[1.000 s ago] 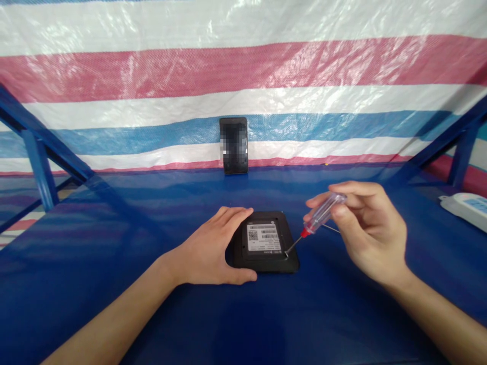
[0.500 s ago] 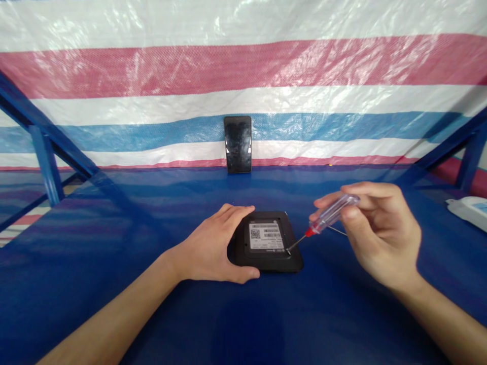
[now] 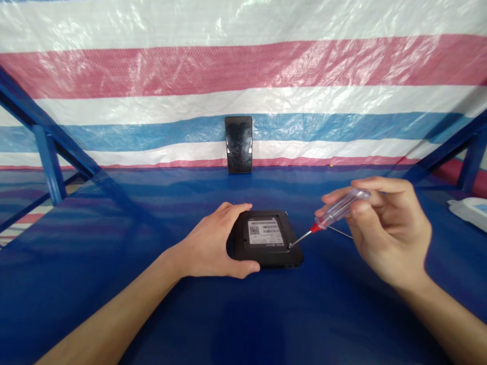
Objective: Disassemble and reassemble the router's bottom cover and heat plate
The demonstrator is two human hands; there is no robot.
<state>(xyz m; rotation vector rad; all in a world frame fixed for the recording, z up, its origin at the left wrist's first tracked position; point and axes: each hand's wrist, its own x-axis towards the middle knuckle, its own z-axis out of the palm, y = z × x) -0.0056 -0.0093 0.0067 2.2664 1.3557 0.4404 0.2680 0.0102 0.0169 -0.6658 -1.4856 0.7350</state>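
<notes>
A flat black square device (image 3: 243, 244) with a white label bearing a QR code lies in front of me. Its left side is gripped by my left hand (image 3: 209, 243), thumb along the near edge and fingers along the far edge. Between the fingertips and thumb of my right hand (image 3: 391, 228) is a screwdriver (image 3: 338, 210) with a clear purplish handle and a red collar. The slanted shaft reaches down to the device's top near the label's near right corner. Something tiny and shiny sits at the tip, too small to make out.
Against the striped sheet (image 3: 152, 71) behind the blue table (image 3: 182, 324) leans a dark phone (image 3: 239, 144). Blue metal struts (image 3: 49, 162) rise at both sides. A thin rod (image 3: 340, 232) lies behind the screwdriver, and a white object (image 3: 470, 213) is at the right edge.
My right hand and the screwdriver have shifted a little to the right and up. The tip has moved slightly the same way, while my left hand keeps its hold on the device.
</notes>
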